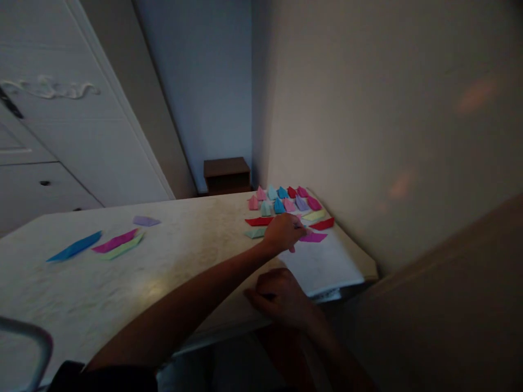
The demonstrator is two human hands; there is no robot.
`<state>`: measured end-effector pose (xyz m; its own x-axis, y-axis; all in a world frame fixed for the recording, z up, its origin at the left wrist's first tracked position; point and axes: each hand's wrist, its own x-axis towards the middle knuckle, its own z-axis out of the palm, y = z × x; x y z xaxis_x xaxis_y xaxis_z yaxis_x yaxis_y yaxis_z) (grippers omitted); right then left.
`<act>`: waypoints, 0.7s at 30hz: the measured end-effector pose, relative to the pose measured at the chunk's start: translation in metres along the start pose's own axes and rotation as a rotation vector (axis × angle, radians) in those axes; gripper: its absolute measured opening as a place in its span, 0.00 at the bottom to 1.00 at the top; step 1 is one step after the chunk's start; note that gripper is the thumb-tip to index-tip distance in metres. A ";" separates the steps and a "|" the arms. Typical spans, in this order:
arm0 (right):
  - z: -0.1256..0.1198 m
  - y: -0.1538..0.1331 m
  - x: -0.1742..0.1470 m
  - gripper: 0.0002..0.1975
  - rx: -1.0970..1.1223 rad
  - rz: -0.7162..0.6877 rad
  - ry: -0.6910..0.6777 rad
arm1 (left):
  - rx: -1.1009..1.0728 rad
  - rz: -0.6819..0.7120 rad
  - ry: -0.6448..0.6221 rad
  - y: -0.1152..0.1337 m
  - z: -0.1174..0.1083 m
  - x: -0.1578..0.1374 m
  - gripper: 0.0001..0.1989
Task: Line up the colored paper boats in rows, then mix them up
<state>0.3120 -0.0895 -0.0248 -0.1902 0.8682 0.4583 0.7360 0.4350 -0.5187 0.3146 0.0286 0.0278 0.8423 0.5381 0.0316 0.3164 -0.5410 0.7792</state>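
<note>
My left hand (285, 233) reaches across to the right side of the table, its fingers closed at the left end of a magenta folded paper (314, 237). My right hand (280, 296) is curled near the front edge, with nothing visible in it. Around the left hand lie a red folded paper strip (259, 221), a pale green one (255, 233), another red one (322, 224) and a pale yellow one (314, 215). Behind these stand rows of small pointed origami pieces (279, 206) in pink, blue, red and purple. My left hand hides part of the strips.
On the table's (183, 234) left part lie blue (75, 246), magenta (115, 241), light green (122, 247) and lilac (146, 221) folded papers. White sheets (327, 267) lie under the right-hand pieces. A wall (388, 136) borders the right side; a white cabinet (81, 152) stands left.
</note>
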 end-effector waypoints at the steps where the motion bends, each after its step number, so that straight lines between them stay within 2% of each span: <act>1: 0.000 0.000 0.000 0.24 -0.007 0.014 -0.002 | 0.058 -0.007 -0.013 0.004 0.006 0.007 0.15; 6: 0.001 -0.001 0.002 0.19 -0.003 0.069 0.026 | 0.256 -0.025 -0.056 0.023 0.030 0.027 0.13; 10: 0.002 0.000 0.001 0.17 0.003 0.062 0.065 | 0.469 0.007 0.027 0.031 0.039 0.032 0.12; 15: 0.004 0.000 0.002 0.15 -0.058 0.029 0.057 | 0.636 0.147 0.098 0.028 0.040 0.035 0.15; 18: 0.007 0.000 0.003 0.14 -0.126 0.037 0.052 | 0.665 0.236 0.047 0.023 0.041 0.036 0.15; 21: 0.011 0.000 0.003 0.14 -0.182 0.027 0.051 | 0.685 0.267 -0.039 0.021 0.043 0.035 0.15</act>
<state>0.3042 -0.0840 -0.0309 -0.1390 0.8635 0.4848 0.8468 0.3574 -0.3939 0.3698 0.0082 0.0184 0.9397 0.3150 0.1334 0.2892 -0.9398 0.1820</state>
